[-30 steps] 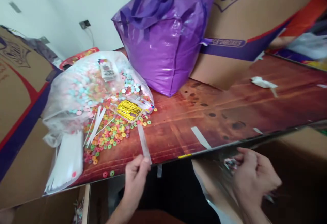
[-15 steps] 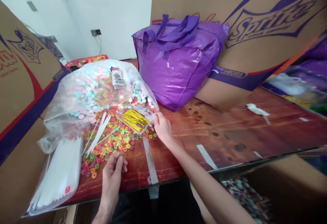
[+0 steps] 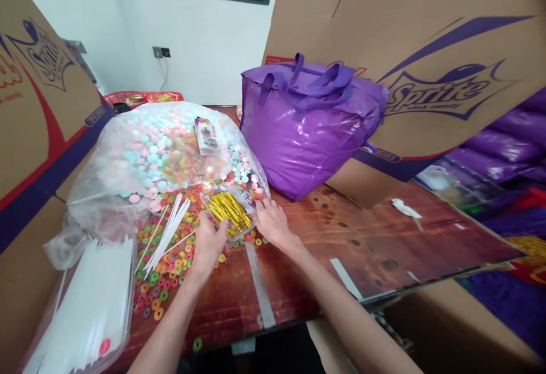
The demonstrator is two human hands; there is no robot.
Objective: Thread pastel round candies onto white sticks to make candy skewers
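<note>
A shallow clear plastic box (image 3: pixel 248 197) of gold twist ties (image 3: pixel 230 210) lies on a spread of colourful ring-shaped pieces (image 3: pixel 173 266). My left hand (image 3: pixel 210 244) closes on its near left edge, thumb beside the ties. Around its right edge are the fingers of my right hand (image 3: pixel 275 225), fingertips partly hidden. Left of the box, several white sticks (image 3: pixel 168 231) rest loose on the rings. A clear bag of long white sticks (image 3: pixel 91 294) lies further left, near the table's front edge.
Behind the rings sits a big clear bag of pink and blue pieces (image 3: pixel 149 152), with a small printed packet (image 3: pixel 207 136) on top. A purple bag (image 3: pixel 294 140) stands to its right. Cardboard boxes (image 3: pixel 430 49) flank the wooden table (image 3: pixel 307 271) on both sides.
My left hand has moved up and right from the table edge to the box's left side. My right hand stays at its right edge. The view has shifted, and a ring now lies near the front edge.
</note>
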